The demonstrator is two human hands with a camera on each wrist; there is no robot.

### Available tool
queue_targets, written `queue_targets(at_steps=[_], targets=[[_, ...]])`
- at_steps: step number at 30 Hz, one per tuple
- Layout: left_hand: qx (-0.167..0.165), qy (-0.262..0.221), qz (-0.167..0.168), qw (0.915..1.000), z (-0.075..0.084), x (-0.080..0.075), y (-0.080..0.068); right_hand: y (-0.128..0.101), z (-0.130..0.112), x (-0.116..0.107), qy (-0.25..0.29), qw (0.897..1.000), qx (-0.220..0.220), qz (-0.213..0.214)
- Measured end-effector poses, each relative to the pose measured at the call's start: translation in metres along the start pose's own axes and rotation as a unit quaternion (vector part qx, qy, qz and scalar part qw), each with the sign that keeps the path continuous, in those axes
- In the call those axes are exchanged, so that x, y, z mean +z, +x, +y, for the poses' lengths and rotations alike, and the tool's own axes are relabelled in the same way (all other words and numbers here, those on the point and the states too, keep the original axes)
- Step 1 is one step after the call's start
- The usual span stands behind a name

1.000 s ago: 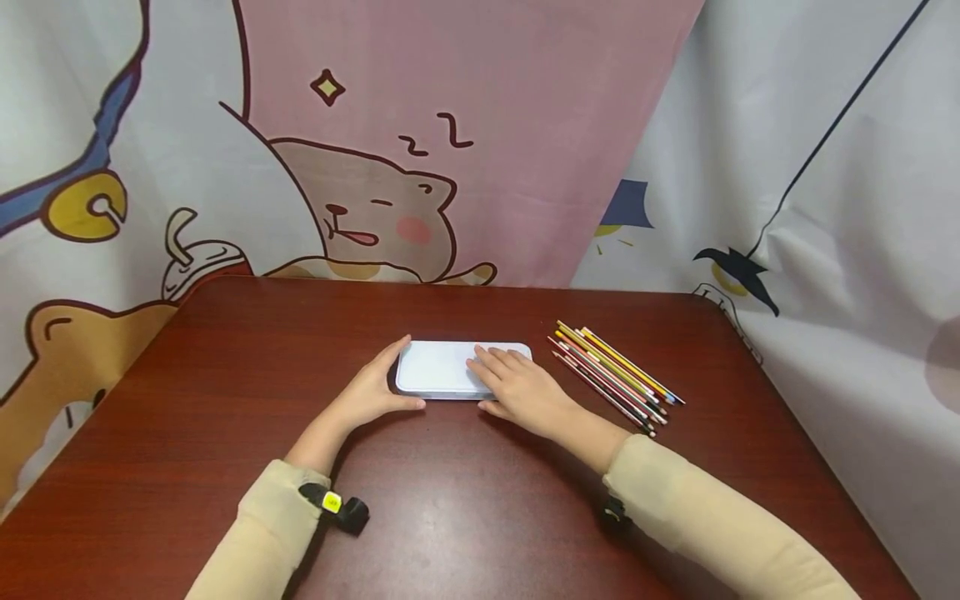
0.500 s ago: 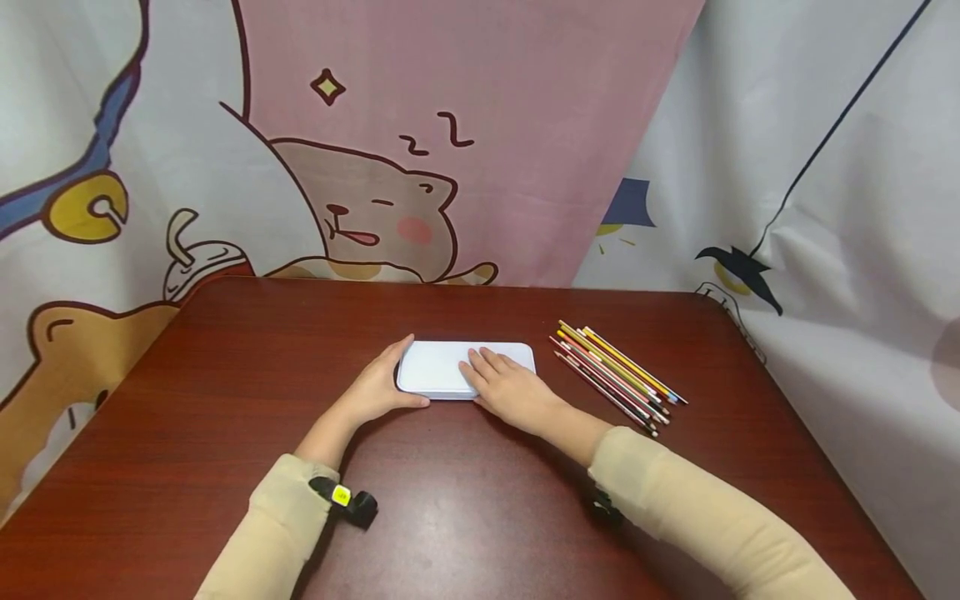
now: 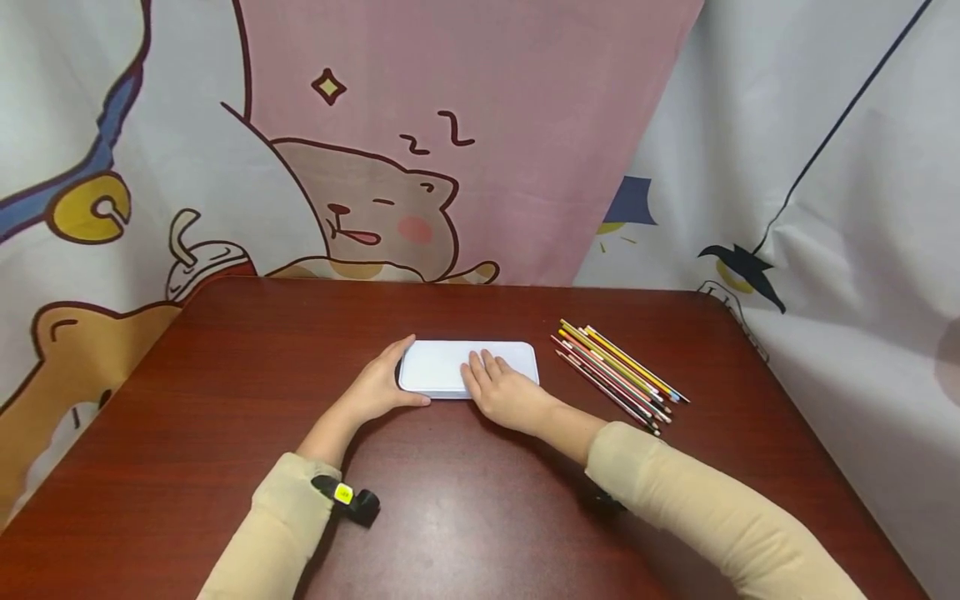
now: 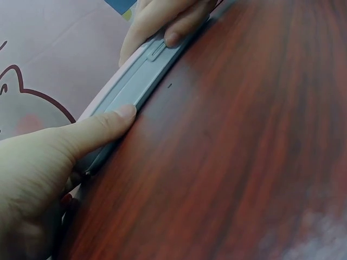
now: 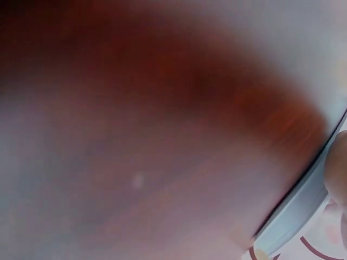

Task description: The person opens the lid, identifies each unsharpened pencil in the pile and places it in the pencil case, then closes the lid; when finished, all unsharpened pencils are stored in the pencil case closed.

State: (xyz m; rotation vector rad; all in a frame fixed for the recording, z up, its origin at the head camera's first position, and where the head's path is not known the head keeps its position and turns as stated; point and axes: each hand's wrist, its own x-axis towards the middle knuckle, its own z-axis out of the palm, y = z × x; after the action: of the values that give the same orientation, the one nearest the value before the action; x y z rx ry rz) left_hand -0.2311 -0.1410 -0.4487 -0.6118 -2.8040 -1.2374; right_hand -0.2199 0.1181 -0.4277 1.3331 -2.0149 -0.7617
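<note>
Where the head view looks down on the desk (image 3: 225, 433), a flat white case (image 3: 450, 364) lies between the hands: the left hand (image 3: 375, 392) cups its left end, thumb along the near edge, while the right hand (image 3: 506, 392) lies flat on its lid, fingers straight. Colored pencils (image 3: 615, 375) lie just to the right. Since a second ago, the right hand has slid slightly leftward. From the left wrist, the left thumb (image 4: 103, 127) presses the case's (image 4: 135, 81) near rim, and the right hand's fingers (image 4: 162, 21) curl over its far part. The right wrist view is blurred; only the case's edge (image 5: 295, 214) shows.
</note>
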Motion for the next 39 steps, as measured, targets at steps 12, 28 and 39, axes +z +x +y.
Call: queue_targets(at_steps=[12,28,39], targets=[[0.005,0.000,0.005,1.0000,-0.002,0.001,0.000,0.003,0.005,-0.003,-0.028,0.999,-0.037,-0.007],[-0.006,-0.008,-0.005,0.9999,-0.003,0.000,-0.001,0.004,0.005,0.001,-0.057,0.997,-0.049,0.034],[0.000,-0.011,0.002,0.9999,-0.002,0.001,0.000,0.000,0.014,-0.001,0.074,0.996,0.004,0.042]])
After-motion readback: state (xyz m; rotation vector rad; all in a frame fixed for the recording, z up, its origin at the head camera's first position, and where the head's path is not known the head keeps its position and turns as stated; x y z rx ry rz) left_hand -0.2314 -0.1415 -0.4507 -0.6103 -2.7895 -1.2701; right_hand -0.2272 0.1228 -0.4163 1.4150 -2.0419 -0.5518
